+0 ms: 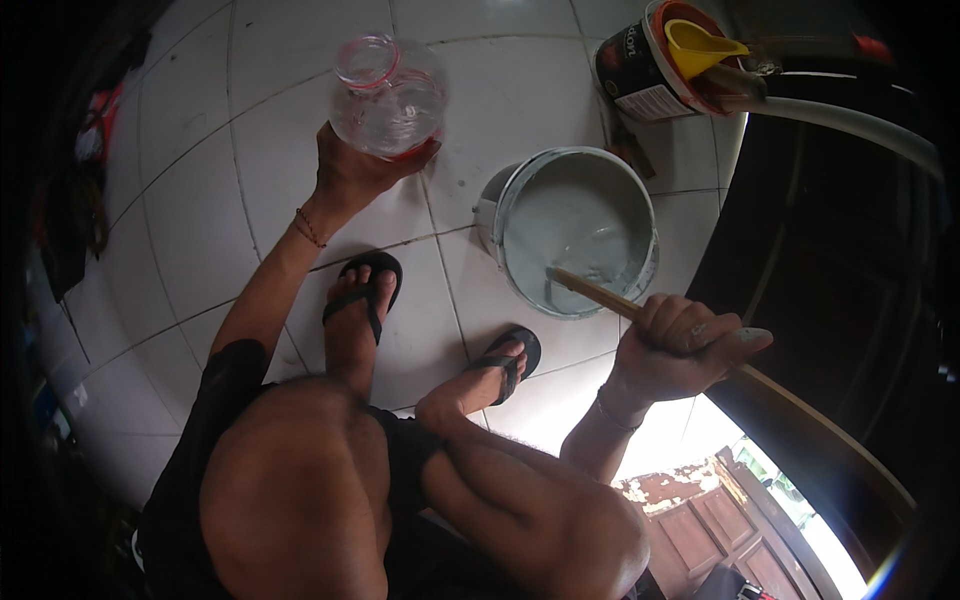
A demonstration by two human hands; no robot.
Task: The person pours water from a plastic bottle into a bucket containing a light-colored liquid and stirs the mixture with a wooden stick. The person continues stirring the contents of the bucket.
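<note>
My left hand (365, 165) grips a clear plastic jar (392, 110) with a reddish rim, held above the tiles and tilted; it looks empty of anything coloured. My right hand (680, 345) is closed in a fist around a long wooden stick (605, 296), with a pale smear on the thumb. The stick's far end dips into grey paint-like liquid (575, 215) inside a white bucket (487, 215), which stands on the floor ahead and to the right. The other end of the stick runs back past my wrist to the lower right.
A dark bucket (632, 72) with a red rim stands at the far right, holding a yellow funnel (690, 50) and handled tools. Beside it a brownish tool (630, 150) lies on the tiles. A worn brown panelled door (715, 520) shows at the lower right. My sandalled feet (365, 295) are near the bucket.
</note>
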